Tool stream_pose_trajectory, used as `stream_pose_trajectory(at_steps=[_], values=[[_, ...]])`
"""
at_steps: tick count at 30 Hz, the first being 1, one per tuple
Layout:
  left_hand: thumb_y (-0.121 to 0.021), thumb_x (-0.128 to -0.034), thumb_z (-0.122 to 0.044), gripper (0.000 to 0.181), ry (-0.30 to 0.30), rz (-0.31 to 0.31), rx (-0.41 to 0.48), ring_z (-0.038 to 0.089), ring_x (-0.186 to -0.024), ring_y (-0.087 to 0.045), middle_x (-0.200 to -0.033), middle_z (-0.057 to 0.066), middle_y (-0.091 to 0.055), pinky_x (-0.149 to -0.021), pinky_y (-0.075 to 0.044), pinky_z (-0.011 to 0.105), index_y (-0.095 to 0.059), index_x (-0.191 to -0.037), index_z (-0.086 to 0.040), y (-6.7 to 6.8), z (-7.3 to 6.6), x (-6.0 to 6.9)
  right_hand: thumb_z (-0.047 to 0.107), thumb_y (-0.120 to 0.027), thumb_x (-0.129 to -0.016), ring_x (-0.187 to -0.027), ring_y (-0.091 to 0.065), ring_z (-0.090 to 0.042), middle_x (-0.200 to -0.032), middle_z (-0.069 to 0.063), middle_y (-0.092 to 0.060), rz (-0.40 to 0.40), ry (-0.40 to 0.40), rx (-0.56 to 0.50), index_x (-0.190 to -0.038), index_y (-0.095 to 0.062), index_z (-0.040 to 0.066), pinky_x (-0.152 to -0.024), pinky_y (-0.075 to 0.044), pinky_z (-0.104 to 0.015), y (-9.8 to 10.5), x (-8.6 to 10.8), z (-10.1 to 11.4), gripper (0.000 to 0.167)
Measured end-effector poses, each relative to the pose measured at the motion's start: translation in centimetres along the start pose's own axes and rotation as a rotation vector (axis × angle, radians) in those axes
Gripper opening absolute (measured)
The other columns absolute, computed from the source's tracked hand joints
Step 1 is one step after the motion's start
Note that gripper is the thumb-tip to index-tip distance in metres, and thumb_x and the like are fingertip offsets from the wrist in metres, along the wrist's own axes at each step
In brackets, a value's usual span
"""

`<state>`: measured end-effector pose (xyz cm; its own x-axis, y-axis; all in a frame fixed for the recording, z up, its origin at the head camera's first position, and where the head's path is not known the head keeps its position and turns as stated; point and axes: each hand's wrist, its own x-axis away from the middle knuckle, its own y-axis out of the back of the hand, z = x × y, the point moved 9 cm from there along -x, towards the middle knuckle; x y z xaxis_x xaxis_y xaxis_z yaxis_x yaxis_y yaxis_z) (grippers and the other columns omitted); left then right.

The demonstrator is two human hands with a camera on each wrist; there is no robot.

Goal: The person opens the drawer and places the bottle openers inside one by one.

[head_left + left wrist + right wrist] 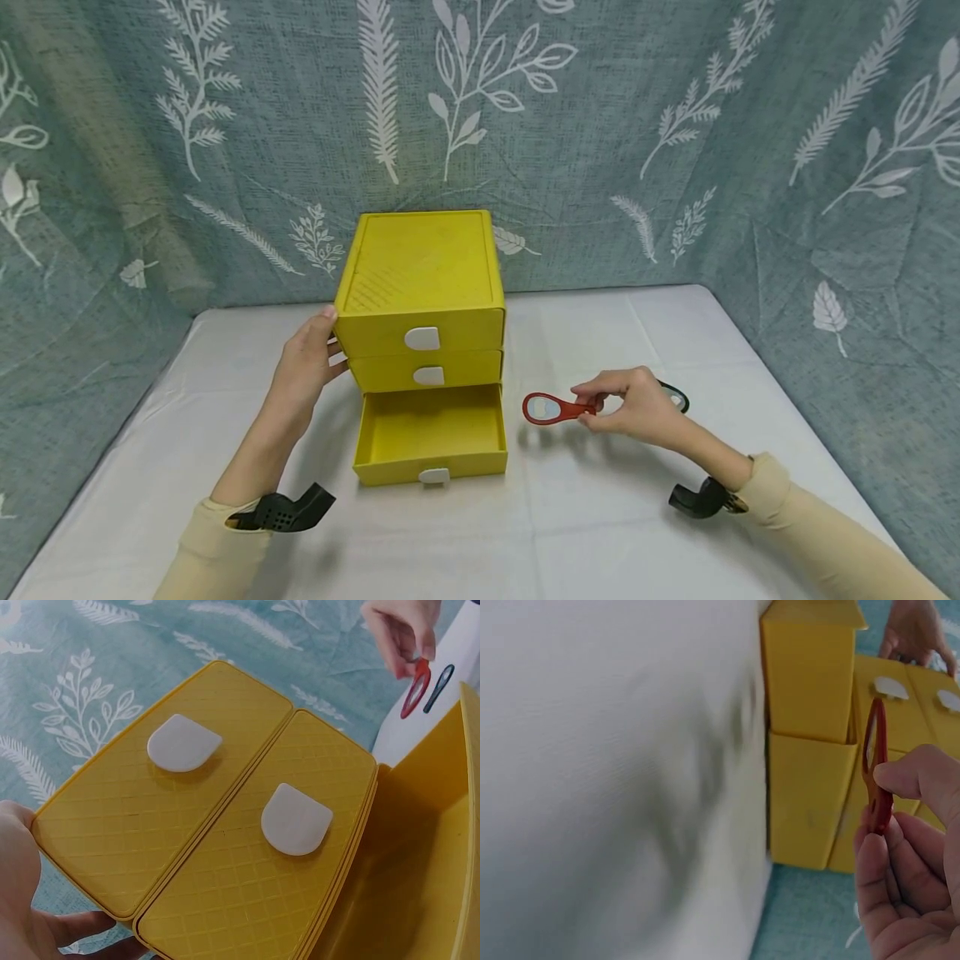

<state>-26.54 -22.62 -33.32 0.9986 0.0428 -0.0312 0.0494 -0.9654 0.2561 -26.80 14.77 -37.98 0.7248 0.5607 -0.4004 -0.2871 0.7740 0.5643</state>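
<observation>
A yellow drawer unit [423,262] with white pulls stands on the table, its bottom drawer [427,417] pulled out with a bare floor showing. My left hand [303,362] rests against the unit's left side, fingers extended along it and the thumb near the upper front corner. To the right of the unit, my right hand [633,408] pinches the narrow end of a red bottle opener [542,408] between thumb and fingers. Its oval head with a silvery centre points toward the drawer, above the table. A dark-rimmed opener of similar shape [439,688] lies behind the right hand, partly hidden in the head view.
White cloth covers the table [570,517]. A grey-green curtain [300,108] with white leaf prints hangs behind and on both sides. The two upper drawers [240,862] are closed. Both wrists carry black camera mounts [288,510].
</observation>
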Motion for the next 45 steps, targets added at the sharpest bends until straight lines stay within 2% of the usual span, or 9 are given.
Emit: stream_pose_trajectory(at_steps=[6,10,21,27,32,39,45], values=[[-0.03,-0.1003,-0.063,0.081,-0.005,0.007,0.012,0.038,-0.134,-0.039,-0.144,0.022,-0.036,-0.106,-0.036,0.055,-0.028,-0.152,-0.001,0.1,0.0,0.1,-0.019,-0.078,-0.069,-0.069,-0.064,-0.024,-0.085,-0.01,-0.071,-0.007,0.06,-0.022,-0.1,-0.074,-0.006,-0.064,-0.056,-0.033,-0.1,-1.0,4.4,0.034],[-0.03,-0.1006,-0.063,0.081,-0.005,0.008,0.016,0.038,-0.133,-0.04,-0.143,0.022,-0.038,-0.106,-0.037,0.054,-0.029,-0.151,0.0,0.2,0.0,0.2,-0.019,-0.078,-0.069,-0.069,-0.064,-0.023,-0.085,-0.011,-0.071,0.005,0.089,-0.04,-0.1,-0.074,-0.005,-0.065,-0.056,-0.033,-0.5,-1.4,5.7,0.034],[-0.031,-0.0998,-0.064,0.082,0.02,-0.002,0.014,0.037,-0.134,-0.039,-0.146,0.021,-0.036,-0.106,-0.037,0.053,-0.025,-0.154,-0.003,0.1,0.2,0.2,-0.013,-0.081,-0.069,-0.071,-0.064,-0.02,-0.082,-0.007,-0.071,-0.032,0.083,-0.04,-0.098,-0.076,-0.002,-0.064,-0.056,-0.034,-2.2,-2.8,7.4,0.032],[-0.031,-0.0994,-0.065,0.082,0.006,-0.006,0.002,0.037,-0.133,-0.041,-0.145,0.021,-0.038,-0.105,-0.038,0.053,-0.027,-0.154,-0.003,0.0,0.2,0.0,-0.013,-0.08,-0.07,-0.07,-0.063,-0.022,-0.081,-0.009,-0.071,-0.043,0.104,-0.074,-0.098,-0.075,-0.004,-0.066,-0.057,-0.036,-3.5,-3.6,8.2,0.03],[-0.03,-0.1002,-0.063,0.081,-0.006,-0.005,0.0,0.038,-0.134,-0.04,-0.145,0.022,-0.037,-0.105,-0.037,0.054,-0.026,-0.154,-0.002,0.1,0.2,0.1,-0.014,-0.079,-0.071,-0.069,-0.063,-0.023,-0.081,-0.011,-0.07,-0.039,0.142,-0.091,-0.097,-0.074,-0.007,-0.063,-0.057,-0.042,-5.0,-4.5,8.9,0.027],[-0.031,-0.1002,-0.063,0.081,0.005,-0.006,0.014,0.037,-0.134,-0.039,-0.147,0.022,-0.036,-0.106,-0.037,0.054,-0.024,-0.155,-0.004,0.2,0.3,0.2,-0.014,-0.079,-0.07,-0.068,-0.063,-0.025,-0.078,-0.012,-0.07,-0.047,0.194,-0.092,-0.095,-0.074,-0.008,-0.062,-0.056,-0.034,-6.9,-6.1,10.3,0.026],[-0.031,-0.1007,-0.062,0.08,-0.003,0.0,0.031,0.038,-0.135,-0.038,-0.148,0.022,-0.034,-0.106,-0.036,0.054,-0.025,-0.154,-0.004,0.2,0.4,0.1,-0.015,-0.079,-0.069,-0.065,-0.063,-0.026,-0.075,-0.013,-0.069,-0.06,0.261,-0.103,-0.093,-0.074,-0.009,-0.058,-0.056,-0.043,-8.2,-7.3,10.7,0.025]])
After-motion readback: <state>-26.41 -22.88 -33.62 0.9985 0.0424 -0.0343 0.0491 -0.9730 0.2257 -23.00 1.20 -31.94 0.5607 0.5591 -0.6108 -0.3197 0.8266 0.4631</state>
